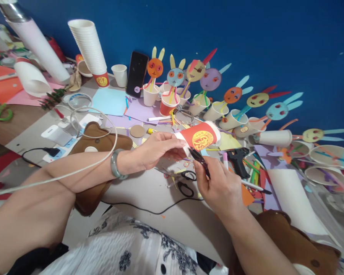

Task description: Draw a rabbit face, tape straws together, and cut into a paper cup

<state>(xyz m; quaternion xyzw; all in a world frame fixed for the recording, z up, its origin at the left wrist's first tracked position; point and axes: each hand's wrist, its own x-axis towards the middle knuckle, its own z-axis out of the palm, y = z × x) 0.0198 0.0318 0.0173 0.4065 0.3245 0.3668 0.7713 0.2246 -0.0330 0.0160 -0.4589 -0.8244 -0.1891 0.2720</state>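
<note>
My left hand (pixel 163 151) is closed on a red and white paper cup (pixel 202 136) with a gold round emblem, tilted on its side above the table. Its wide rim faces right, and my fingers hold its narrower end. My right hand (pixel 219 183) is wrapped round a slim black tool (pixel 199 157), whose tip is at the cup's lower left side. My fingers hide part of the tool, so its exact kind is unclear. Below and between my hands lie black-handled scissors (pixel 186 188). A black glue gun (pixel 238 162) rests just right of the cup.
Paper cups with rabbit faces on stems (pixel 154 68) line the blue wall. A tall cup stack (pixel 88 47) and a phone (pixel 137 74) stand at the back. A white cable (pixel 114 141) crosses above my left forearm. Markers, coloured paper and a power strip (pixel 64 147) crowd the table.
</note>
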